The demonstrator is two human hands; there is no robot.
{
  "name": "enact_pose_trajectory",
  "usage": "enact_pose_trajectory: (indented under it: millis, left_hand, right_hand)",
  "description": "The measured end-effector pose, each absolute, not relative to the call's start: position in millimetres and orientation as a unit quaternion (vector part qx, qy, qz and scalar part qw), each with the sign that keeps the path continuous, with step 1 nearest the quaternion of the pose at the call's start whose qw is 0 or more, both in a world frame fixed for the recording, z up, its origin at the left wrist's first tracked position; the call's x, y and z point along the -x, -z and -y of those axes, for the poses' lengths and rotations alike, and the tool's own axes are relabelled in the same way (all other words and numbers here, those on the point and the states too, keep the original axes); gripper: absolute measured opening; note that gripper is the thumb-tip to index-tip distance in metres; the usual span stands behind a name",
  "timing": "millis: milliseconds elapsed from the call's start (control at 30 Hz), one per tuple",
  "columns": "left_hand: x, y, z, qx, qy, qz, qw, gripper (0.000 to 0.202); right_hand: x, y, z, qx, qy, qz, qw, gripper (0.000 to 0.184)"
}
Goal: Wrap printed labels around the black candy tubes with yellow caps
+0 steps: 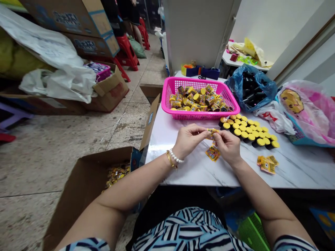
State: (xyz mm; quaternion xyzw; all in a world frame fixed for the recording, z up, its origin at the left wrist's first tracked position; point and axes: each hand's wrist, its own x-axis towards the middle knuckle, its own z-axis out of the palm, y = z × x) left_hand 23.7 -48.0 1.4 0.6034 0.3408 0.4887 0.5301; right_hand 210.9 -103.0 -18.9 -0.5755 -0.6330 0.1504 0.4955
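Observation:
Between the fingertips of my left hand (190, 139) and my right hand (228, 143) is a small yellow printed wrapper (211, 133), pinched from both sides above the table. Just below it lies another yellow printed wrapper (213, 153) on the white tabletop. Beyond my hands stands a pink basket (200, 115) heaped with small yellow-labelled jars (195, 99). Right of the basket, dark jars with yellow lids (248, 130) stand in rows. A small pile of yellow wrappers (268, 164) lies farther right.
A blue plastic bag (231, 83) of black pieces and a blue basket (300, 139) under pink plastic stand at the right. Scissors (201, 77) lie behind the pink basket. An open carton (75, 188) with yellow items is on the floor at left, past the table's edge.

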Motion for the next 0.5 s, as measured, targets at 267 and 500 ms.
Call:
enact_pose_trajectory:
  millis: [267, 500]
  left_hand:
    - [-23.6, 0.6, 45.2, -0.576, -0.474, -0.369, 0.554, 0.032]
    - [-28.2, 5.4, 44.2, -0.598, -0.446, -0.370, 0.554, 0.033]
  right_hand:
    - [-207.5, 17.6, 99.7, 0.553, -0.099, 0.681, 0.469, 0.027]
    - [-213.5, 16.1, 94.0, 0.541, -0.067, 0.704, 0.455, 0.031]
